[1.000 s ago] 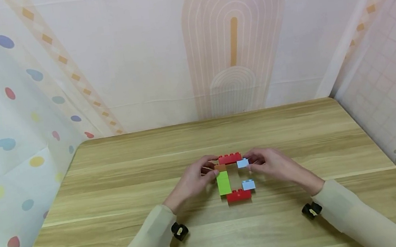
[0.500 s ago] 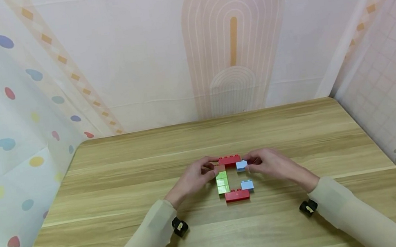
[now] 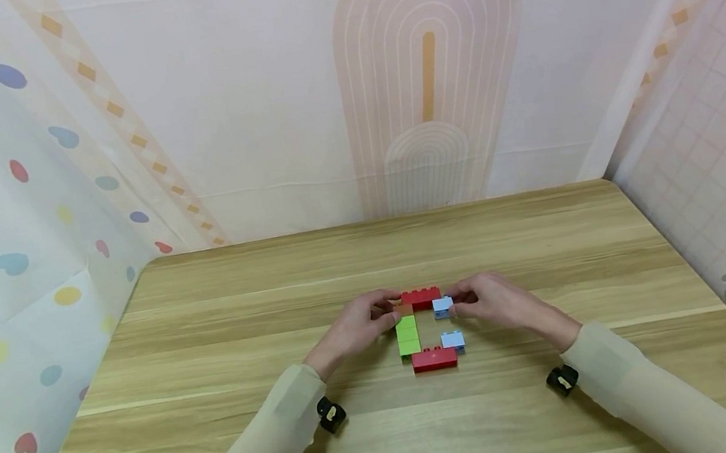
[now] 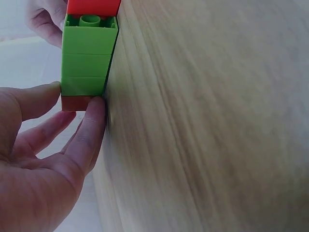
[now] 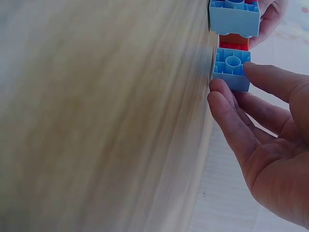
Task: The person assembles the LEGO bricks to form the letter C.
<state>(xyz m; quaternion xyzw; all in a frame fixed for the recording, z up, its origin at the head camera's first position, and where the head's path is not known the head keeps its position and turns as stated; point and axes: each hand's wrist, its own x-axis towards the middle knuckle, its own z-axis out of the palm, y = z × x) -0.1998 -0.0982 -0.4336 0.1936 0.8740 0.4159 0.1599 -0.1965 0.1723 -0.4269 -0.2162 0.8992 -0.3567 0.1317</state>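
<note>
Toy building bricks form a rough rectangle on the table. Its left side is a row of green bricks (image 3: 407,336) with an orange-brown brick (image 4: 75,103) at the far end. My left hand (image 3: 361,325) holds that end between thumb and fingers. A far red brick (image 3: 422,298) and a near red brick (image 3: 434,359) make the far and near sides. On the right, my right hand (image 3: 491,303) pinches a light blue brick (image 5: 231,82), its hollow underside facing the right wrist camera. Another light blue brick (image 3: 452,340) sits by the near red brick, with a gap between the two blue ones.
The wooden table (image 3: 273,268) reaches back to a patterned cloth (image 3: 254,119). Black wrist devices (image 3: 332,415) sit below both cuffs.
The far red brick and the pinched light blue brick have shifted slightly toward me, along with both hands. The near bricks have slid slightly left. Both holds are the same.
</note>
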